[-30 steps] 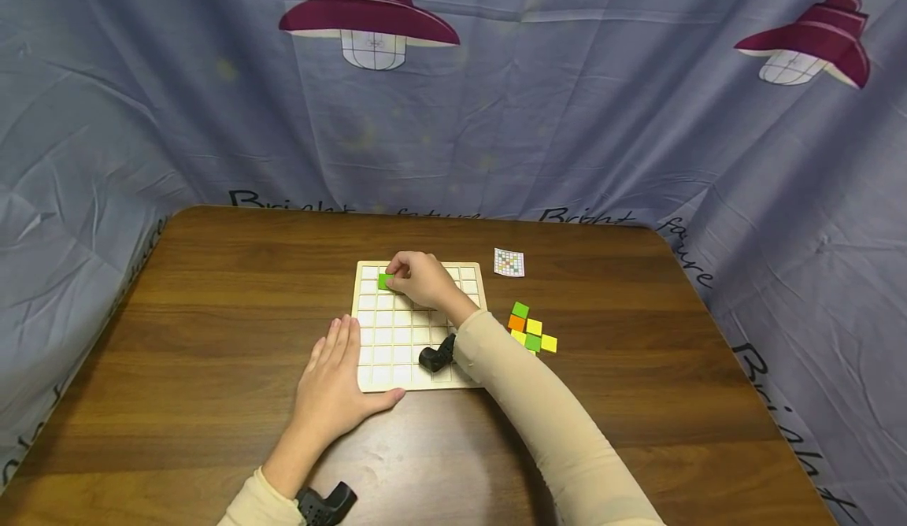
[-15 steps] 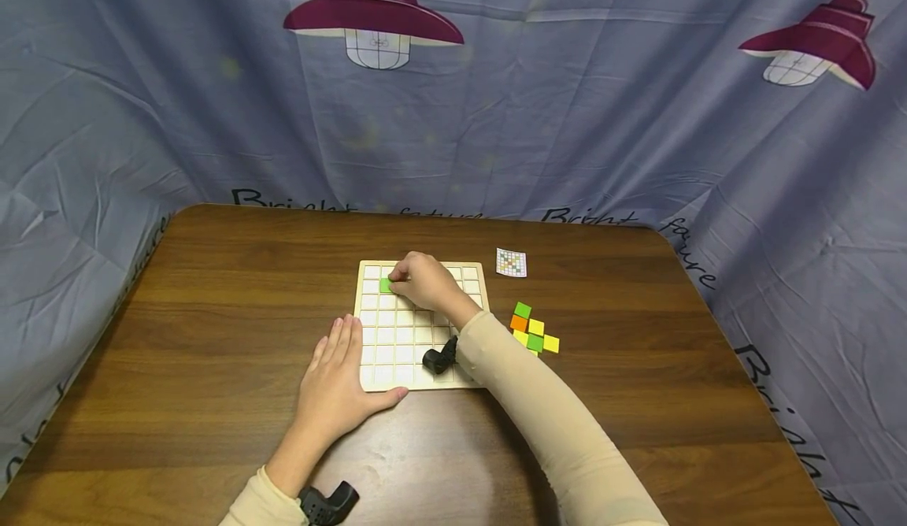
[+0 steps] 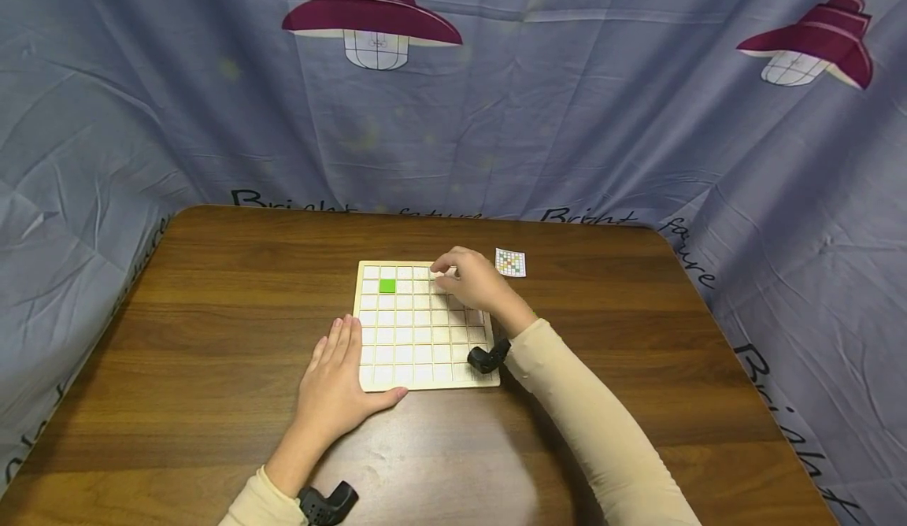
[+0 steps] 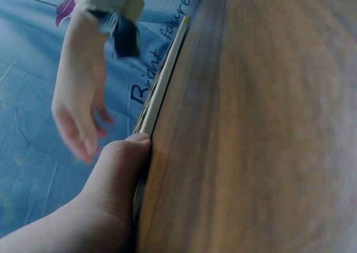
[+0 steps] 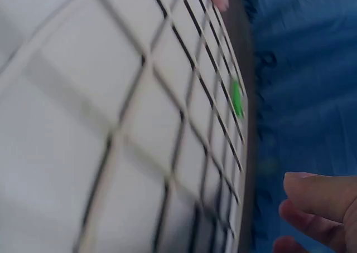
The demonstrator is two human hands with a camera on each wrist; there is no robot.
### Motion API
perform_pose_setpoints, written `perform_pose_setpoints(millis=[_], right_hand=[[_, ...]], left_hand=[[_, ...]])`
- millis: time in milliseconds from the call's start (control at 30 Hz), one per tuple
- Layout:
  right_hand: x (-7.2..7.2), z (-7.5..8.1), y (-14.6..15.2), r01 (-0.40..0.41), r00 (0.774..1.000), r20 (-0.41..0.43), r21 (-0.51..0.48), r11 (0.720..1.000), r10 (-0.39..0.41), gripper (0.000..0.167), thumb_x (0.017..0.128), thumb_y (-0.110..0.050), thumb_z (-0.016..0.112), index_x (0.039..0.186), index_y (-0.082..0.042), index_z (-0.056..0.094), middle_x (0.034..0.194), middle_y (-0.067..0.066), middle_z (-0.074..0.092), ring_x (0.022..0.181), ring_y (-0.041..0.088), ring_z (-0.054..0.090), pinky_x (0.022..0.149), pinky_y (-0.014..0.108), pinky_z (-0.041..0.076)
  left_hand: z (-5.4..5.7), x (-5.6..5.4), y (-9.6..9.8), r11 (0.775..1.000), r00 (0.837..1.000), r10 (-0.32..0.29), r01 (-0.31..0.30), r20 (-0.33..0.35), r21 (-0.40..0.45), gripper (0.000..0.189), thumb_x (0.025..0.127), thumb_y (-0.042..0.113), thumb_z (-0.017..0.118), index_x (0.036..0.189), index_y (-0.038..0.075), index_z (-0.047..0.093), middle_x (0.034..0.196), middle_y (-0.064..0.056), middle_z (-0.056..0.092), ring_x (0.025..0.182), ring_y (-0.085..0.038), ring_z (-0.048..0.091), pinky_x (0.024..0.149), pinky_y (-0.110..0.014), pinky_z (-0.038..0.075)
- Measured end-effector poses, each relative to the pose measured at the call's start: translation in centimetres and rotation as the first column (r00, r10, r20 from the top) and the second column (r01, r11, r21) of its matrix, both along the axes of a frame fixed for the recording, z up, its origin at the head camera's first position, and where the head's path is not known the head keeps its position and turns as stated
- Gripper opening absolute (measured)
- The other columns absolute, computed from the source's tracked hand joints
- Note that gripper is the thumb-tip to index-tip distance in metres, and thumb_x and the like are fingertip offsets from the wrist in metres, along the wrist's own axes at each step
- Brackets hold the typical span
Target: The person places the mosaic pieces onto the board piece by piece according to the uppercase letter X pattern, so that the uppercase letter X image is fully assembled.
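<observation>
A green square tile (image 3: 387,286) lies in a cell near the far left corner of a pale wooden grid board (image 3: 404,335). My left hand (image 3: 331,388) rests flat at the board's near left corner, fingers straight along the left side and thumb on the front edge. In the left wrist view that thumb (image 4: 120,158) touches the board's edge. Above the board's far right part is my right hand (image 3: 473,278), its fingers loosely bent with nothing between them. The green tile (image 5: 236,98) also shows in the right wrist view, apart from the right fingers (image 5: 318,197).
A small printed card (image 3: 510,263) with a coloured grid lies past the board's far right corner. The brown wooden table (image 3: 212,313) ends at a blue curtain (image 3: 496,132). My right forearm covers the area to the right of the board.
My right hand has let go of the green tile in its cell and moved right across the board. The forearm now hides the loose coloured tiles. My left hand has stayed put.
</observation>
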State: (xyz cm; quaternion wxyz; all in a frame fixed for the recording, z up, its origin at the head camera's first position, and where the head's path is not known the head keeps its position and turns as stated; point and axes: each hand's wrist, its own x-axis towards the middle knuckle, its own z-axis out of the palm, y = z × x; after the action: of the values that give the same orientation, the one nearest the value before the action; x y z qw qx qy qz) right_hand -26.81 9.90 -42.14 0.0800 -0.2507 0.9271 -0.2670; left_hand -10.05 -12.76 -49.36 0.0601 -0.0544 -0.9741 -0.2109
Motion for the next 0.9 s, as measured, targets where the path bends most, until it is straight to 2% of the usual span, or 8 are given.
perform_pose_setpoints(millis=[67,100,167,267,333,467,700,900], right_hand=[[0.0,0.3,1.9,0.024,1.0,-0.008,-0.005,1.0,-0.024,0.024,0.097,-0.021,0.063,0.118,-0.012,0.071,0.109,0.0,0.065,0.092,0.018,0.06,0.081,0.038,0.053],[0.1,0.4,2.8,0.036,0.999,-0.013,-0.006,0.999,-0.036,0.024,0.097,-0.021,0.064,0.118,-0.011,0.071,0.107,0.001,0.066,0.09,0.018,0.06,0.086,0.04,0.052],[0.2,0.5,4.7,0.059,0.998,-0.026,-0.006,0.998,-0.059,0.024,0.096,-0.018,0.064,0.117,-0.01,0.071,0.105,0.002,0.067,0.086,0.02,0.06,0.085,0.042,0.053],[0.5,0.4,7.5,0.096,0.995,-0.031,0.002,0.995,-0.096,0.025,0.096,-0.015,0.065,0.119,-0.008,0.07,0.105,0.005,0.069,0.089,0.021,0.061,0.088,0.042,0.052],[0.7,0.3,9.2,0.125,0.992,-0.018,0.012,0.992,-0.125,0.026,0.096,-0.014,0.065,0.121,-0.007,0.069,0.107,0.007,0.069,0.09,0.023,0.061,0.082,0.042,0.053],[1.3,0.1,11.9,0.171,0.985,0.018,0.062,0.983,-0.173,0.031,0.095,-0.014,0.065,0.125,-0.005,0.067,0.11,0.011,0.069,0.096,0.025,0.063,0.084,0.044,0.053],[2.2,-1.0,13.9,0.168,0.983,0.045,0.147,0.975,-0.176,0.032,0.094,-0.019,0.067,0.122,-0.004,0.068,0.11,0.012,0.07,0.101,0.026,0.064,0.09,0.048,0.053],[2.7,-1.9,14.0,0.185,0.98,0.057,0.126,0.975,-0.193,0.029,0.093,-0.022,0.07,0.116,-0.005,0.07,0.109,0.011,0.068,0.099,0.026,0.063,0.088,0.046,0.053]], left_hand=[[0.0,0.0,0.0,1.0,1.0,-0.001,0.001,0.004,0.004,0.132,0.067,0.082,0.067,0.155,-0.006,0.021,0.162,-0.023,0.022,0.153,-0.037,0.019,0.123,-0.052,0.02],[0.0,0.0,0.0,1.0,1.0,-0.002,0.002,0.007,0.005,0.132,0.067,0.082,0.066,0.155,-0.006,0.021,0.163,-0.023,0.021,0.153,-0.036,0.019,0.123,-0.052,0.02],[0.0,0.0,-0.1,1.0,1.0,-0.002,0.002,0.014,0.007,0.133,0.067,0.083,0.065,0.155,-0.006,0.02,0.163,-0.023,0.02,0.153,-0.036,0.018,0.124,-0.051,0.019],[0.0,0.0,-0.1,1.0,1.0,-0.003,0.003,0.02,0.004,0.133,0.067,0.084,0.065,0.155,-0.006,0.02,0.163,-0.023,0.02,0.153,-0.036,0.018,0.124,-0.051,0.018],[0.1,0.0,-0.1,1.0,1.0,-0.002,0.002,0.021,0.001,0.133,0.067,0.084,0.064,0.155,-0.006,0.02,0.163,-0.023,0.02,0.153,-0.036,0.018,0.124,-0.051,0.018],[0.1,-0.1,-0.1,1.0,1.0,0.0,0.0,0.021,0.002,0.134,0.067,0.084,0.065,0.155,-0.006,0.02,0.163,-0.023,0.02,0.153,-0.037,0.018,0.124,-0.052,0.019],[0.0,-0.1,-0.1,1.0,1.0,0.003,-0.003,0.023,0.006,0.134,0.067,0.084,0.065,0.155,-0.005,0.02,0.163,-0.023,0.02,0.154,-0.036,0.017,0.124,-0.052,0.018],[0.0,-0.1,0.0,1.0,1.0,0.0,0.0,0.022,0.008,0.134,0.067,0.084,0.065,0.156,-0.005,0.019,0.163,-0.023,0.02,0.154,-0.036,0.017,0.124,-0.052,0.018]])
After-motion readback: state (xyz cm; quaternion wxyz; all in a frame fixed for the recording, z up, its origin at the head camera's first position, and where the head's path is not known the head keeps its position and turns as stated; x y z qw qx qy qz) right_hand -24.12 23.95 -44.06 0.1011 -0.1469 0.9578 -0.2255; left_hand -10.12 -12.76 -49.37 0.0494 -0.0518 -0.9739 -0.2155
